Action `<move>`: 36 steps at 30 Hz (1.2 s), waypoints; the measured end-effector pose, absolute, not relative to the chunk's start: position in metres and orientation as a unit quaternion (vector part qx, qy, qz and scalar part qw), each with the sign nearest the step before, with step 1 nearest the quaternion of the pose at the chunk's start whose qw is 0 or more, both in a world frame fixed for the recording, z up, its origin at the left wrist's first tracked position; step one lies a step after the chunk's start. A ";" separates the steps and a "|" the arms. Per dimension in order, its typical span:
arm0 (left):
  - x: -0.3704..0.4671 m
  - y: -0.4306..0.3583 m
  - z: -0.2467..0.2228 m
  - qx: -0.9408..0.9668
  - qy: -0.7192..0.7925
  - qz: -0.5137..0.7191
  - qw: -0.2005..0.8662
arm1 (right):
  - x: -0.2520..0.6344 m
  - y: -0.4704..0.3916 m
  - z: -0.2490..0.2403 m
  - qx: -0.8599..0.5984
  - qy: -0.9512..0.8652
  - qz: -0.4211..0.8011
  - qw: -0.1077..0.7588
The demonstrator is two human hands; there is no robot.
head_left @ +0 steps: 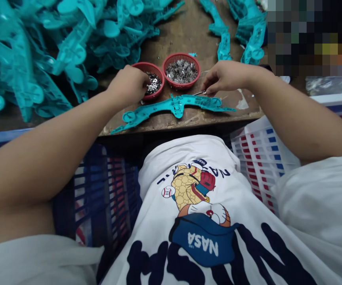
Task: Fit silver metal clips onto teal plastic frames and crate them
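Note:
My left hand (128,84) reaches over the rim of a red plastic basket (149,65). Its curled fingertips touch small shiny metal clips (154,84) inside; whatever they pinch is hidden. Closed fingers of my right hand (222,78) grip a thin metal rod (199,93), only part of which shows. Under that hand a long teal plastic part (177,106) lies across the table's front edge, with round discs near both ends. A second red basket (181,84), beside the first, contains small silvery and clear pieces (182,71).
Many teal plastic parts (69,51) are heaped at the left and back. More teal parts (222,39) lie at the back right. Below the worn wooden table (188,23) stand a blue crate (99,190) on the left and a white crate (256,158) on the right.

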State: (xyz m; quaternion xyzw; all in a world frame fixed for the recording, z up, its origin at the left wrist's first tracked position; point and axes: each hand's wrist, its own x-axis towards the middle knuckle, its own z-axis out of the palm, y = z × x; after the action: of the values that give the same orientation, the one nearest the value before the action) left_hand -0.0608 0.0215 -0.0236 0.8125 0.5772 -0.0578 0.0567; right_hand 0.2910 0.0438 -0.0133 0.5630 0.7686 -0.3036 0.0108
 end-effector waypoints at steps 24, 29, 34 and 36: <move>-0.066 0.025 -0.030 0.807 0.581 -0.024 0.105 | 0.289 0.049 -0.019 0.527 0.804 -0.261 0.084; -0.076 0.043 -0.055 0.836 0.543 0.022 0.069 | 0.290 0.050 -0.031 0.602 0.743 -0.289 0.036; -0.073 0.047 -0.057 0.829 0.556 -0.007 0.060 | 0.289 0.054 -0.049 0.632 0.704 -0.323 0.000; -0.069 0.044 -0.054 0.825 0.563 -0.017 0.057 | 0.288 0.054 -0.052 0.630 0.703 -0.330 0.003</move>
State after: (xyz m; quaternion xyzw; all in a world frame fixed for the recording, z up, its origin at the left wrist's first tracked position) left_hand -0.0694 0.0444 -0.0536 0.8245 0.5626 -0.0170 0.0574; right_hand 0.2879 0.0542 -0.0522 0.6300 0.7028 -0.3304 0.0032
